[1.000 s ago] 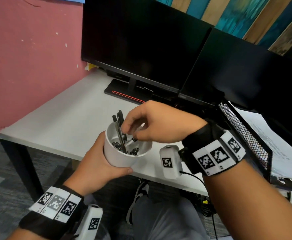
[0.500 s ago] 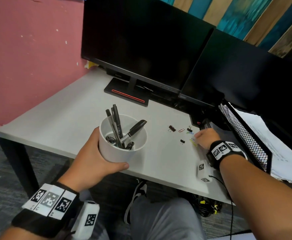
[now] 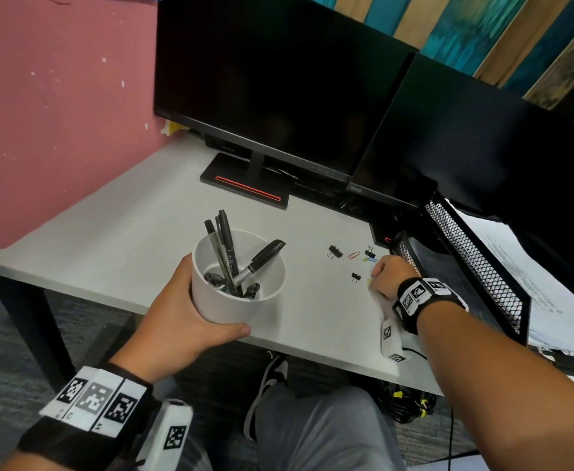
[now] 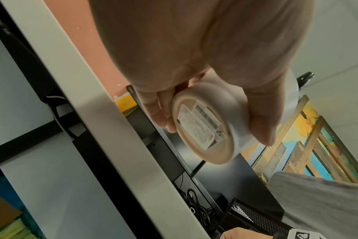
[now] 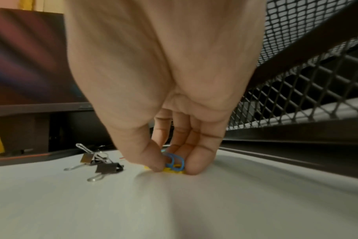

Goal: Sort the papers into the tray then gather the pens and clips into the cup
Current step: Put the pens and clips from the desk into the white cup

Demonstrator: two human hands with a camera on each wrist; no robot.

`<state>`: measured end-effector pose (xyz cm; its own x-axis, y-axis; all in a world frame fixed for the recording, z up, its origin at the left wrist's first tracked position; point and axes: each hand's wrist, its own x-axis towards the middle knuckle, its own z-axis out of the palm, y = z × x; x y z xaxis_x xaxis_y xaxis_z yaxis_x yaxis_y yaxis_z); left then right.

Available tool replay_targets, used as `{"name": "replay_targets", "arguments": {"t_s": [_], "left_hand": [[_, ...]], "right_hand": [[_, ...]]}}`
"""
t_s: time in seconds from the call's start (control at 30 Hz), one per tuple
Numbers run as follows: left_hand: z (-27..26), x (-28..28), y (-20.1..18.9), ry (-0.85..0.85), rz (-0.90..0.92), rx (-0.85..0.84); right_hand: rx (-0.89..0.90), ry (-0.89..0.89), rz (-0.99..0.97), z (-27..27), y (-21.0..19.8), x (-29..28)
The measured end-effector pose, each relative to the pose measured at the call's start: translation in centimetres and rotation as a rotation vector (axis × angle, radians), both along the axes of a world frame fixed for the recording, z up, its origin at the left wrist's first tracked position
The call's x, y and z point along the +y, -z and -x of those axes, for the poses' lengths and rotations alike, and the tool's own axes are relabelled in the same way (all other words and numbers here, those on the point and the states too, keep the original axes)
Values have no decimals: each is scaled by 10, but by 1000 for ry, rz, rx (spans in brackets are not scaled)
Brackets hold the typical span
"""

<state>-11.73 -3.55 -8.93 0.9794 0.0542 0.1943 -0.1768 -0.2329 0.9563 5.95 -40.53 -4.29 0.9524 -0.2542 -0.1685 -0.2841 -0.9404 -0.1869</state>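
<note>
nearest, grey trouser legs (image 3: 313, 433) and a dark shoe (image 3: 272, 375) below the near desk edge. both wrists banded in black straps with black-and-white square markers.

left hand (image 3: 177, 321) wrapped around a white cup (image 3: 234, 300), thumb across its near wall, fingers curled behind; cup held upright at the near edge of the white desk (image 3: 109, 239), apparently just off the surface. from the left wrist view, cup base (image 4: 202, 131) showing a printed label, clear of the desk edge. inside the cup: several black pens (image 3: 226, 246) leaning to the far left, one black marker (image 3: 262, 260) leaning right, and dark binder clips at the bottom.

to the right, right hand (image 3: 386, 275) lowered knuckles-up onto the desk beside the black mesh tray (image 3: 476, 263). from the right wrist view, thumb and fingertips (image 5: 194, 166) pinching blue paper clips (image 5: 175, 161) against the desk, with yellow paper clips (image 5: 170, 170) lying under them.

just left of that hand, one small black binder clip (image 3: 356, 277) on the desk. farther back, another black binder clip (image 3: 335, 251), a red paper clip (image 3: 354, 254), a third small binder clip (image 3: 370, 252) and green and blue paper clips just beside it, all loose on the desk.

at right, white printed papers (image 3: 530, 277) lying in the mesh tray.

farthest, two dark monitors (image 3: 279, 79) side by side, the left one on a flat black base with a red stripe (image 3: 248, 189). pink wall (image 3: 58, 113) at left, teal and wood planks at far right.
</note>
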Motion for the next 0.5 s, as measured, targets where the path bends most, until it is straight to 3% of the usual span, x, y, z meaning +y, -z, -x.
{"name": "replay_targets", "arguments": {"t_s": [0.23, 0.4, 0.5], "left_hand": [[2, -3, 1, 11, -2, -3], [2, -3, 1, 13, 10, 3], [2, -4, 1, 16, 22, 4]], "right_hand": [[89, 40, -165, 4, -2, -2], [-83, 6, -384, 5, -38, 18], [-200, -178, -594, 16, -73, 55]]}}
